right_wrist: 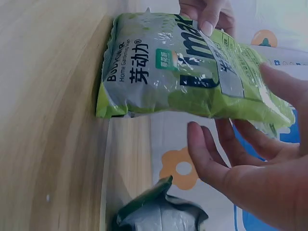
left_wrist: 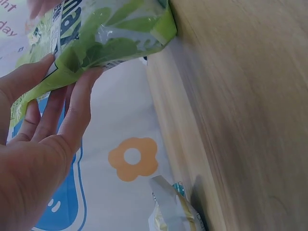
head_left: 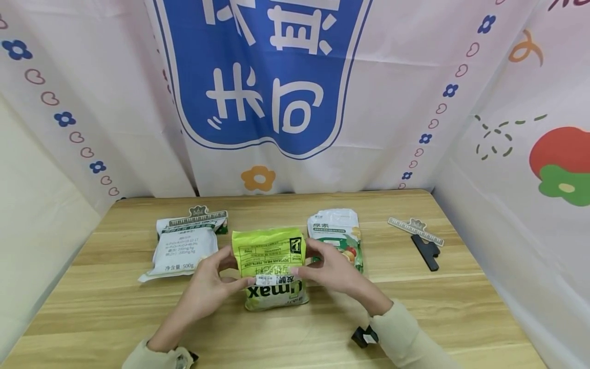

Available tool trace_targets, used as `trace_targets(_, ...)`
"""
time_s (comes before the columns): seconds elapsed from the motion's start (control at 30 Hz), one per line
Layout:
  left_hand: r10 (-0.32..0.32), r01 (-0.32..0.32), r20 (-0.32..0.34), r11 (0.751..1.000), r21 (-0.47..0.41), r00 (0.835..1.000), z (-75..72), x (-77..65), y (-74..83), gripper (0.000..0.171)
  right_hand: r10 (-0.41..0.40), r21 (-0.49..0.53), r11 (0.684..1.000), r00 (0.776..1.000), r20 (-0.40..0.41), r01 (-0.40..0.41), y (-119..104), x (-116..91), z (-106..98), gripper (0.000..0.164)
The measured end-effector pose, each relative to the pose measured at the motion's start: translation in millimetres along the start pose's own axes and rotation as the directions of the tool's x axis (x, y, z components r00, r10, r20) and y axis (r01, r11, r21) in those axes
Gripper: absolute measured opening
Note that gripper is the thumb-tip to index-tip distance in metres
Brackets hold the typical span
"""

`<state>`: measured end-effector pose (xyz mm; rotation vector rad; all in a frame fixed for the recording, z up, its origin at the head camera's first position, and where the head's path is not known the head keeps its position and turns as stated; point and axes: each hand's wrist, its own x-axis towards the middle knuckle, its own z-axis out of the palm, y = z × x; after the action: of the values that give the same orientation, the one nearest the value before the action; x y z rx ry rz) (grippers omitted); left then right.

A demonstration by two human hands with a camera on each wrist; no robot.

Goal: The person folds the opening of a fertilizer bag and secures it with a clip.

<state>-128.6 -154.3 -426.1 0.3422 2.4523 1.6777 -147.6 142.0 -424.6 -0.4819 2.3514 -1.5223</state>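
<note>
Holding a lime-green and silvery plastic bag [head_left: 278,300] upright with both grips, midway between the left and right edges of a pale wooden table [head_left: 258,343]. Pinching the bag's left side with the left grip [head_left: 213,281], nearly closed, with thumb in front and fingers behind. Cupping the right side more loosely with the right grip [head_left: 334,267], parted around the bag's thickness, with one fingertip apart from it; not telling how firmly. Probably folding down the bag's top, judging from the lime-green flap [head_left: 267,251] turned toward the near edge. Seemingly calling next for pressing that fold flat, steadying it with one grip and freeing the other for a fastener. Showing, toward the far right corner, a pale, striped clip with an ornate handle [head_left: 415,230] and a plain black clip [head_left: 426,253].
</note>
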Motion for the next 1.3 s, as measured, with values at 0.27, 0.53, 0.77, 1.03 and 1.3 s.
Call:
trace_targets(0.27, -0.002, 0.002, -0.004, 0.999, 0.035, 1.000, -2.2, -1.0, 0.2, 0.061, 0.105, 0.085, 0.992, 0.987, -0.126, -0.094, -3, 7, 8, 0.069)
trace_targets(0.53, -0.037, 0.034, 0.018, 0.990, 0.136, 0.999, -5.6, 2.9, 4.3, 0.072, 0.047, 0.110, 0.993, 0.988, -0.146, -0.031, -3, 7, 8, 0.040)
trace_targets(0.77, -0.078, 0.079, -0.008, 0.994, 0.077, 0.997, -3.3, 3.9, 6.0, 0.058, 0.024, 0.132, 0.991, 0.990, -0.142, -0.005, -2, 6, 8, 0.036)
trace_targets(1.03, -0.070, 0.073, -0.047, 0.995, 0.066, 0.996, -3.0, 3.1, 8.3, 0.029, -0.028, 0.129, 0.990, 0.986, -0.161, 0.049, -1, 4, 7, 0.026)
trace_targets(1.3, -0.039, 0.046, -0.102, 0.996, 0.070, 0.994, -1.1, 6.5, 11.8, 0.023, -0.103, 0.101, 0.987, 0.967, -0.232, 0.129, -1, 3, 6, 0.036)
